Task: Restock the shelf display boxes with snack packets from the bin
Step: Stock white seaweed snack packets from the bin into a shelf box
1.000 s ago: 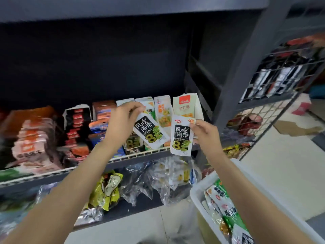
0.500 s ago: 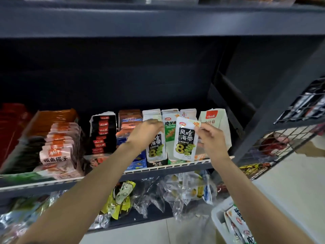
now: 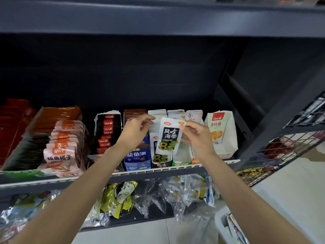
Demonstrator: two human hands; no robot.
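Note:
My right hand (image 3: 198,138) pinches a white seaweed snack packet (image 3: 168,136) with black and green print by its top right corner. The packet hangs upright just in front of the seaweed display box (image 3: 161,162) on the middle shelf. A like packet stands at the front of that box, with a row of white packets behind it. My left hand (image 3: 137,131) is beside the box on the left, and its fingertips touch the tops of those rear packets. The white bin (image 3: 221,219) shows at the bottom right with several packets (image 3: 233,228) inside.
Neighbouring display boxes line the shelf: a blue box (image 3: 137,155), black-and-red packets (image 3: 107,131), pink packets (image 3: 59,152) and a white carton (image 3: 221,134). Clear bags (image 3: 175,191) and a yellow bag (image 3: 119,196) hang below. A wire rack (image 3: 290,143) stands to the right.
My left hand has set its packet into the seaweed box and let go. My right hand has brought its packet up and left, in front of the box. The view has tilted up.

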